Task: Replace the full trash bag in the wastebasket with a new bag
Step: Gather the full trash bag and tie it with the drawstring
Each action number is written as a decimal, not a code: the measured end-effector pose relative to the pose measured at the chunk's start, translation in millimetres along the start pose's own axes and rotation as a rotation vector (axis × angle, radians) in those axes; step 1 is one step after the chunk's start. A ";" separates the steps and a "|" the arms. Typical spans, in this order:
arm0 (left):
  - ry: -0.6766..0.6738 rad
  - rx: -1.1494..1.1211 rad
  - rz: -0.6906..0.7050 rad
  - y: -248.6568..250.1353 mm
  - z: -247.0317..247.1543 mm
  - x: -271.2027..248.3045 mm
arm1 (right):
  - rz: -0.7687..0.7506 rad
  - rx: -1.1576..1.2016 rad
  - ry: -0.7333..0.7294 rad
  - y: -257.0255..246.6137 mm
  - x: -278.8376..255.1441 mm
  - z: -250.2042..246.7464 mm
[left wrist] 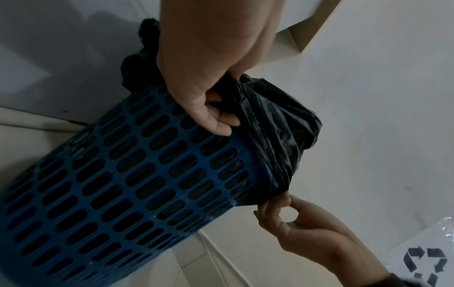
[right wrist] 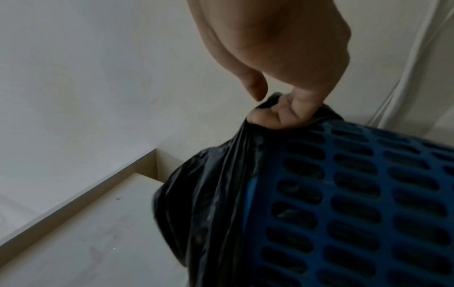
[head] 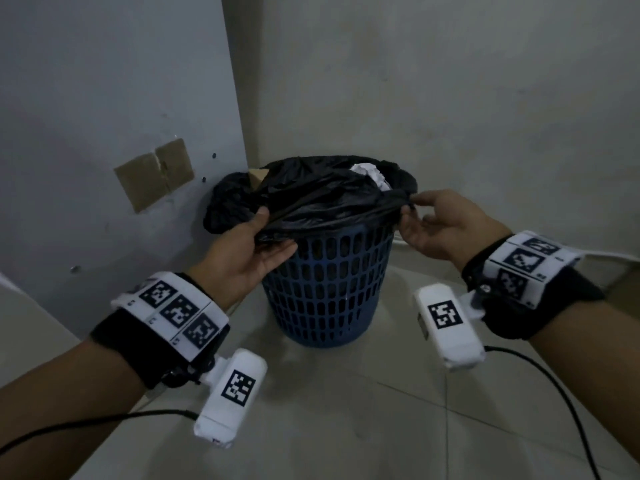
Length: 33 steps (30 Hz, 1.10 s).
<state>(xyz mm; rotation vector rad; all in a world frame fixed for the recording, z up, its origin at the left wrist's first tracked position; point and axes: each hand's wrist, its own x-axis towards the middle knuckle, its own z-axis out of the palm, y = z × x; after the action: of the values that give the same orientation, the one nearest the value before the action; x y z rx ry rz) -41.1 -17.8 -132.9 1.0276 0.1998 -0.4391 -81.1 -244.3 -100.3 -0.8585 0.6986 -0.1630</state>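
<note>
Both our left hand [head: 247,247] and right hand [head: 438,225] pinch the trash bag [head: 322,199] at the wastebasket [head: 329,289] rim; thin, slippery film, so gather it thick.

The head camera looks down from above on the blue wastebasket [head: 329,285], while both wrist cameras sit close beside it, sharing its slotted wall and black bag [left wrist: 277,124].
</note>
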 end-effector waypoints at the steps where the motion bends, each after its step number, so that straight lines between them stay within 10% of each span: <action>1: 0.014 0.024 0.005 0.1 -2.9 0.7 | 0.025 -0.046 0.003 0.9 2.9 -5.2; 14: 0.204 0.292 -0.036 -9.2 -20.3 -11.0 | -0.566 -0.368 0.145 8.7 11.6 -4.3; 25: 0.142 0.348 0.566 5.6 -12.3 -21.5 | -0.971 -0.749 0.098 28.3 29.6 -24.2; 28: 0.174 0.862 0.751 -14.7 -8.7 -24.4 | -0.623 -0.670 0.297 31.6 36.8 -38.4; 31: 0.246 1.126 0.964 -26.8 -10.5 -25.8 | 0.133 -0.597 0.059 36.4 30.0 -47.4; 33: 0.265 1.316 1.146 -28.9 -7.1 -29.1 | 0.243 -0.525 -0.049 40.9 26.2 -48.9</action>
<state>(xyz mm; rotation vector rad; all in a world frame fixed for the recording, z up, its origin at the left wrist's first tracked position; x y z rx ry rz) -79.7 -16.8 -148.6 2.2455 -0.5343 0.7591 -97.2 -259.2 -165.7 -1.2622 0.8073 0.2712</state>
